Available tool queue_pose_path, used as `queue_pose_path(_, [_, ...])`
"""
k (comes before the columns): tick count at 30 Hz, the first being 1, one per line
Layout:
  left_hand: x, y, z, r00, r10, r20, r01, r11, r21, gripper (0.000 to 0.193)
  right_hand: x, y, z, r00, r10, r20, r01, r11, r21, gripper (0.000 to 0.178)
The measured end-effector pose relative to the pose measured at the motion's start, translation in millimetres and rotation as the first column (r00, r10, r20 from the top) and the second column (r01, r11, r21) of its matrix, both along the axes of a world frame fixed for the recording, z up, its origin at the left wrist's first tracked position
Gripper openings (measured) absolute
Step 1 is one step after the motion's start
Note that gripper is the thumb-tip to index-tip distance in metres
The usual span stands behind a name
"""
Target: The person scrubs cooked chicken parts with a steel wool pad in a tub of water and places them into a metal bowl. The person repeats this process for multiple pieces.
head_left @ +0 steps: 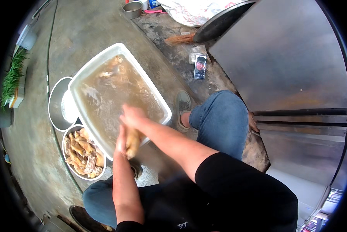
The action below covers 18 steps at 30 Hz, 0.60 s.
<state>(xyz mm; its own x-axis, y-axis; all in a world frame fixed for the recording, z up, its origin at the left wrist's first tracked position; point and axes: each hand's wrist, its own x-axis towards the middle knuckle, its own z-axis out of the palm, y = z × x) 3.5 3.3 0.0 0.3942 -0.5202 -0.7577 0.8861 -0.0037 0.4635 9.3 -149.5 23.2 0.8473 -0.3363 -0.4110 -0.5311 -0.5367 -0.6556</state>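
Observation:
A yellowish pig's trotter (133, 144) is held at the near edge of a white plastic tub (162, 101). My left hand (121, 140) grips it from the left side, fingers partly hidden. Against the far end of the trotter sits my right hand (134, 116), closed and slightly blurred; what its fingers hold, if anything, is hidden. Murky brown water (111, 96) fills the tub, and pale meat pieces (111, 69) break the surface at its far end. Left of the tub, a round bowl (66, 162) holds several more trotters (80, 149).
Beside the tub stands a metal basin (56, 104). A dark hose (48, 73) runs along the concrete floor. On the right are a phone (200, 67), a broom head (180, 39) and a large steel cabinet (289, 58). A metal pot (133, 10) stands at the back; green plants (15, 73) grow far left.

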Motion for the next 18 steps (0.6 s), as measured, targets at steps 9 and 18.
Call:
queue_pose_path(9, [6.7, 17.9, 13.4, 0.965, 0.149, -0.216, -0.194, 0.959, -0.206, 0.051, -33.2, -51.7, -64.2, 0.906, 0.379, -0.189, -0.422, 0.844, -0.332, 0.04])
queue_pose_path(18, [14.2, 32.5, 2.2, 0.973, 0.052, -0.227, -0.111, 0.96, -0.257, 0.05, -7.9, -51.0, -73.9, 0.995, -0.034, -0.094, 0.086, 0.765, 0.638, 0.063])
